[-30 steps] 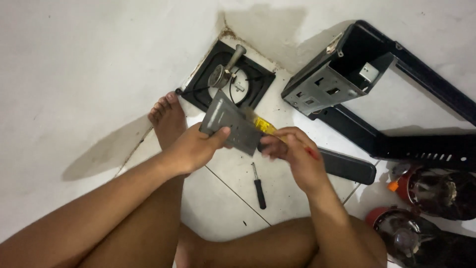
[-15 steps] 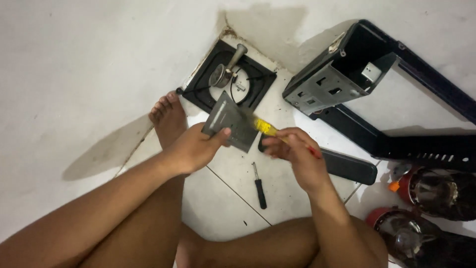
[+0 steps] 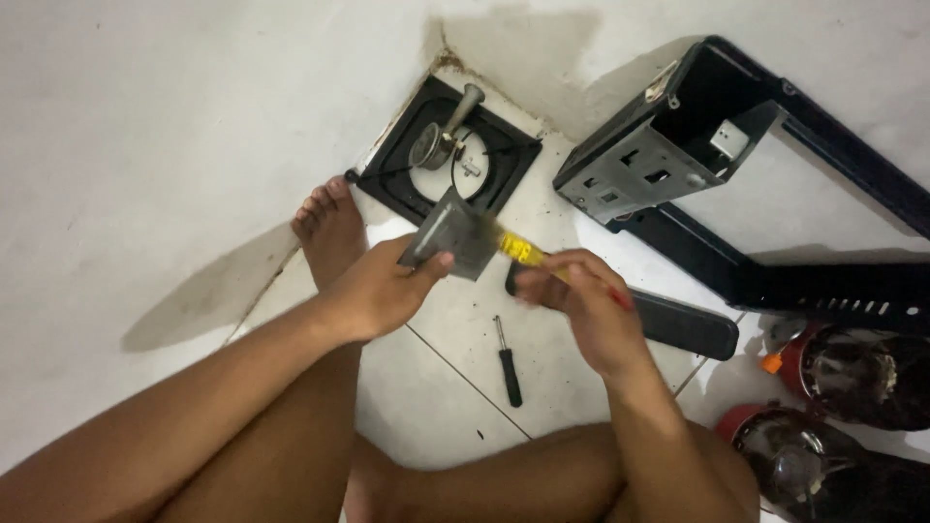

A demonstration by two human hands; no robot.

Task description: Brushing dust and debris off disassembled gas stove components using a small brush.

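from the head view, my left hand (image 3: 383,291) grips a flat grey metal plate (image 3: 455,232) by its lower left edge, thumb on its face, holding it tilted above the white tiled floor (image 3: 436,387). my right hand (image 3: 586,310) is closed around a yellow-handled screwdriver (image 3: 518,250) whose tip end meets the plate's right edge. my bare foot (image 3: 329,228) rests just left of the plate. beyond it, in the wall corner, lies a black square burner frame (image 3: 504,160) with a metal fitting inside. a small black screwdriver (image 3: 507,363) lies on open tile between my hands and legs. to the right sit a black metal housing (image 3: 668,160), a black bar (image 3: 688,329) and two red canisters (image 3: 852,373) crowding that edge.
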